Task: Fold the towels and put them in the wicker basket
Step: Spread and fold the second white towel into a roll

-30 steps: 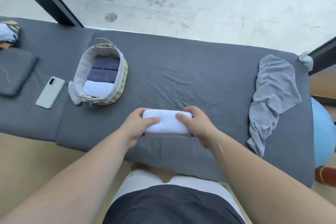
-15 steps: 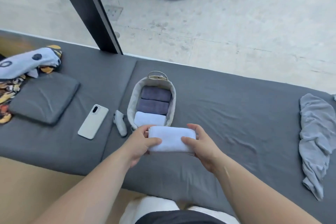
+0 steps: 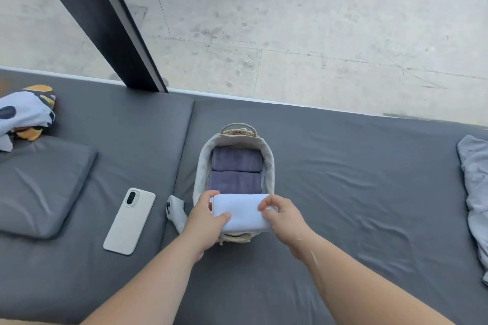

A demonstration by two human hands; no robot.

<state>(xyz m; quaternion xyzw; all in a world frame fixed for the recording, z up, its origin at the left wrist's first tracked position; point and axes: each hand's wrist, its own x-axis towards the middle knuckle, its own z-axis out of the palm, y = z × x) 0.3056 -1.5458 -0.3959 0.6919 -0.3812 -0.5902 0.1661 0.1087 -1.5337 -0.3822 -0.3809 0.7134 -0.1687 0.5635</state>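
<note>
A big grey mattress (image 3: 343, 179) fills most of the view, and it runs along a window. On its left side lies a flat grey cushion (image 3: 39, 182). At the far right edge lies a loose grey towel (image 3: 474, 179), all crumpled and not yet folded.

In the middle stands the wicker basket (image 3: 268, 163) with a pale cloth lining. Two dark purple towels (image 3: 236, 170) lie folded inside it, one behind the other, filling the far end and the middle.

The white towel (image 3: 241, 212) is folded into a thick block. It is held over the near end of the basket and hides what is under it. The left hand (image 3: 204, 221) grips its left end and the right hand (image 3: 284, 219) grips its right end. On both hands the thumb lies on top and the fingers (image 3: 264, 204) curl round the far side.

A pale phone (image 3: 129, 220) lies to the left, and a small grey cloth bit (image 3: 175, 212) lies just beside the basket.

I think the white towel is about to go down into the near end. The space there looks tight. If it is pushed hard, the block could bunch up or pop open. If one hand lets go too soon, the folds could fall apart. Pressing on the near rim could tip the light basket or slide it away.
</note>
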